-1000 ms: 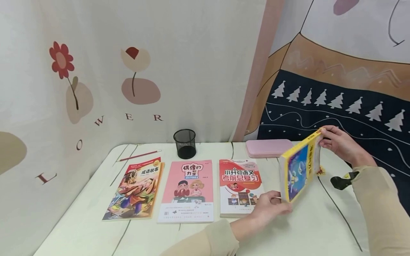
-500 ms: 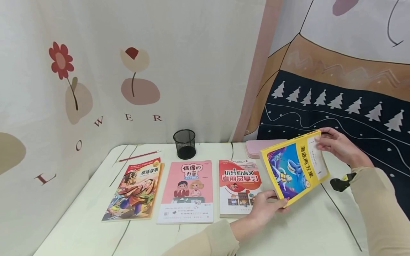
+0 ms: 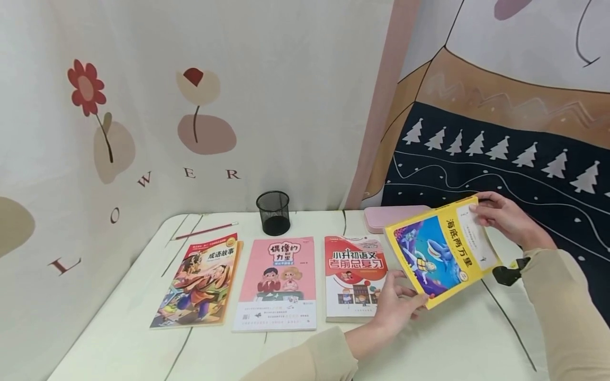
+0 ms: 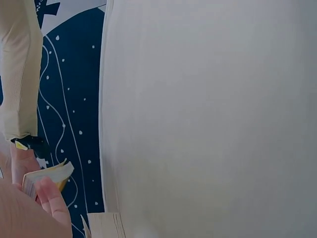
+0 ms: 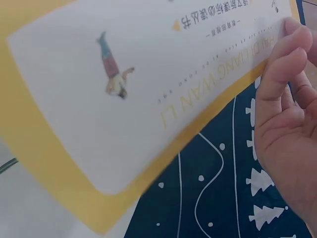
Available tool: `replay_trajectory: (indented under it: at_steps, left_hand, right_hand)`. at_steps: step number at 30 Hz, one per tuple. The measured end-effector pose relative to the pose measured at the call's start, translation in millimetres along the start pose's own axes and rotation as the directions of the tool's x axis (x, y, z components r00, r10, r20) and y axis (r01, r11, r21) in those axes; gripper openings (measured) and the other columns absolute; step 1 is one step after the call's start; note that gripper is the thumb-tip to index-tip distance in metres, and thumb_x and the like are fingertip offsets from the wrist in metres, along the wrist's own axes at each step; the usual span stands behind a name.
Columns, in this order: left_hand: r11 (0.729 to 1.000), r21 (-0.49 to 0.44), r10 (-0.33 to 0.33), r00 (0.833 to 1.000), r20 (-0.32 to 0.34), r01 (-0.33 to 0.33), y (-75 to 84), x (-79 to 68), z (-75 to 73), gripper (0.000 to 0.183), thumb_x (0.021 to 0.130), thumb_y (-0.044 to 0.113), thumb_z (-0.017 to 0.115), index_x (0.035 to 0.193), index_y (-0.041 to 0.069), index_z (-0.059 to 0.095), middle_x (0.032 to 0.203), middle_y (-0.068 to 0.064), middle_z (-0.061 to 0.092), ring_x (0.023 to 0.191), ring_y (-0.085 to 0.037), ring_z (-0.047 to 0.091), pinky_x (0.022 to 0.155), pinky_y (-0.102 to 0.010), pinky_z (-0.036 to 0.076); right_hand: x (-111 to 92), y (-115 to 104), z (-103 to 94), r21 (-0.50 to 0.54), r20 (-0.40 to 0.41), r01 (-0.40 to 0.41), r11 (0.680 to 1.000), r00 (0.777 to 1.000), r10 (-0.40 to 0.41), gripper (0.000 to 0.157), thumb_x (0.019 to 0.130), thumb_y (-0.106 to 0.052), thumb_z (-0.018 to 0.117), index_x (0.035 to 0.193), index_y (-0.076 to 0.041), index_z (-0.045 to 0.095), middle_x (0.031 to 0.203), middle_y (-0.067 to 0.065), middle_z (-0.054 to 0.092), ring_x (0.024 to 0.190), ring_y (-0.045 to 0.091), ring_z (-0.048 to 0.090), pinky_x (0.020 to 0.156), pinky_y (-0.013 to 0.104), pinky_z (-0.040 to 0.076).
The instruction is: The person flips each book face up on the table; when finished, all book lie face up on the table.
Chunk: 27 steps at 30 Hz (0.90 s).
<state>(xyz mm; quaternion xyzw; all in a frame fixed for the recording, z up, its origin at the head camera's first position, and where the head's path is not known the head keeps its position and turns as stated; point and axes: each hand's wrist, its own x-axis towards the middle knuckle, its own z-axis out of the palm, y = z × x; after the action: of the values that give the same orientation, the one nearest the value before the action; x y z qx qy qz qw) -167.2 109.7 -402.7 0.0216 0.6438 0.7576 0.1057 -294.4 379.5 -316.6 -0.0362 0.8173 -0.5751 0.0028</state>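
A yellow-bordered book (image 3: pixel 431 259) with a blue undersea picture is tilted above the table's right side, its front cover facing me. My left hand (image 3: pixel 395 306) pinches its lower left corner, thumb on the cover. At the upper right edge, my right hand (image 3: pixel 509 218) grips it. In the right wrist view the white and yellow cover (image 5: pixel 133 114) fills much of the picture, with the right hand (image 5: pixel 287 109) at its edge. The left wrist view catches only a pale end of the book (image 4: pixel 52 174) beside the left hand's fingers (image 4: pixel 58 210).
Left of the held book lie a red and white book (image 3: pixel 350 301), a pink book (image 3: pixel 276 270) and a colourful storybook (image 3: pixel 202 286) in a row. Behind them are a red pencil (image 3: pixel 205 230), a black mesh pen cup (image 3: pixel 274 214) and a pink case (image 3: pixel 381 217), partly covered by the held book.
The yellow book has turned from nearly edge-on to showing its front cover, and leans back a little more. Both hands keep hold of it; the other books stay put.
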Motion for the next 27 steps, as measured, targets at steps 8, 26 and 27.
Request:
replay_trajectory:
  at_steps: [8, 26, 27]
  left_hand:
    - [0.998, 0.028, -0.060, 0.998, 0.014, 0.060, -2.8, -3.4, 7.2, 0.031, 0.077, 0.006, 0.065, 0.098, 0.013, 0.043, 0.067, -0.003, 0.060, 0.062, -0.022, 0.060, 0.056, -0.038, 0.050]
    - [0.953, 0.049, -0.303, 0.939, 0.160, 0.299, -11.8, -10.5, 30.2, 0.010, 0.077, -0.001, 0.063, 0.085, 0.004, 0.060, 0.072, -0.008, 0.060, 0.069, -0.025, 0.061, 0.062, -0.039, 0.051]
    - [0.947, 0.062, -0.322, 0.930, 0.179, 0.316, -12.0, -10.1, 30.0, 0.010, 0.077, -0.001, 0.063, 0.085, 0.004, 0.059, 0.073, -0.008, 0.060, 0.070, -0.025, 0.061, 0.063, -0.040, 0.051]
  right_hand:
    - [6, 2, 6.6, -0.280, 0.009, -0.033, 0.959, 0.999, 0.037, 0.056, 0.087, -0.032, 0.055, 0.126, 0.000, 0.033, 0.097, 0.017, 0.046, 0.066, 0.021, 0.047, 0.056, 0.028, 0.040]
    - [18, 28, 15.9, -0.435, 0.064, -0.154, 0.887, 0.978, 0.201, 0.058, 0.082, -0.035, 0.057, 0.125, 0.000, 0.040, 0.100, 0.018, 0.053, 0.082, 0.029, 0.046, 0.065, 0.038, 0.037]
    - [19, 29, 17.3, -0.434, 0.066, -0.160, 0.886, 0.976, 0.209, 0.056, 0.083, -0.034, 0.056, 0.125, 0.000, 0.040, 0.100, 0.018, 0.052, 0.083, 0.029, 0.045, 0.065, 0.038, 0.036]
